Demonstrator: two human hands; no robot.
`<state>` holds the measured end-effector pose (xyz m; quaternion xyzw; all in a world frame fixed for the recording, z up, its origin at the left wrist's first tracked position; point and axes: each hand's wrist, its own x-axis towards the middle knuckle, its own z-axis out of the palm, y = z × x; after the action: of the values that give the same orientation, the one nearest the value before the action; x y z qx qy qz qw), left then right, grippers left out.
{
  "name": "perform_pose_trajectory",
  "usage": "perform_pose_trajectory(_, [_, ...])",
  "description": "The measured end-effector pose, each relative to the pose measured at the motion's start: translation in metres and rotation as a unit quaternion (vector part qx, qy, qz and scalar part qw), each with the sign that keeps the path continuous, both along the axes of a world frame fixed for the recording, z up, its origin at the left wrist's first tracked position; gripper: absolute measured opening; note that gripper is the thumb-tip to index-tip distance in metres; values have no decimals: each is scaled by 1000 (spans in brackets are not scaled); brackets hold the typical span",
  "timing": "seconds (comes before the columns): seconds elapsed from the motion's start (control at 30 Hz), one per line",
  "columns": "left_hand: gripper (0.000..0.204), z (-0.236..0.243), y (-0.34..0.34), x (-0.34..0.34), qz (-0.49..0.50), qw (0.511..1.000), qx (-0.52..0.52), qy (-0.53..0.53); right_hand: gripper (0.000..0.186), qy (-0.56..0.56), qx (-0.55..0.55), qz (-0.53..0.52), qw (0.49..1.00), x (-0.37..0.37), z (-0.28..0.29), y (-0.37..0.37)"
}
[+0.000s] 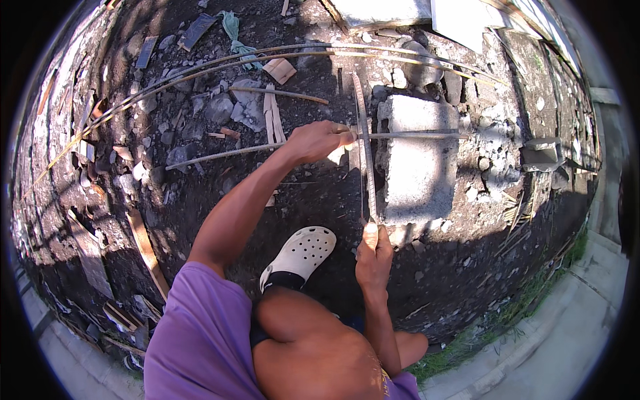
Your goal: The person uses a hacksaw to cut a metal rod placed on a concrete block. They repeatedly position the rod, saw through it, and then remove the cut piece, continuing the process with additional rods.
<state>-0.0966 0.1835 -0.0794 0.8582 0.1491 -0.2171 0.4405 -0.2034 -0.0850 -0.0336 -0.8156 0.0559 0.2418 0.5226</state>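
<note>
My left hand (320, 141) is closed around a long thin metal rod (417, 136). The rod runs from the dirt on the left across the top of a grey concrete block (421, 177). In my right hand (374, 261) is the near end of what looks like a hacksaw (367, 175), with a ribbed, bowed frame and a thin strip beside it. It points away from me and crosses the rod just right of my left fingers, by the block's left edge. Whether its blade touches the rod is hard to make out.
Two long thin rods (260, 55) arc across the far ground, with a shorter rod (280, 93) nearer. Wood scraps (148, 253), stones (219, 109) and a green cloth strip (233, 33) litter the dirt. My white clog (303, 250) stands below my left hand. Concrete paving (533, 333) borders the right.
</note>
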Motion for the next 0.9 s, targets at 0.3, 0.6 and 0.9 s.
perform_pose_trajectory(0.3, [60, -4, -2, 1, -36, 998, 51, -7, 57, -55, -85, 55, 993, 0, 15, 12])
perform_pose_trajectory(0.6, [56, -10, -6, -2, -16, 997, 63, -37, 58, 21, -115, 21, 993, -42, 54, -9])
perform_pose_trajectory(0.9, [54, 1, -7, -3, -2, 999, 38, -29, 50, -69, -111, 50, 990, 11, 19, 27])
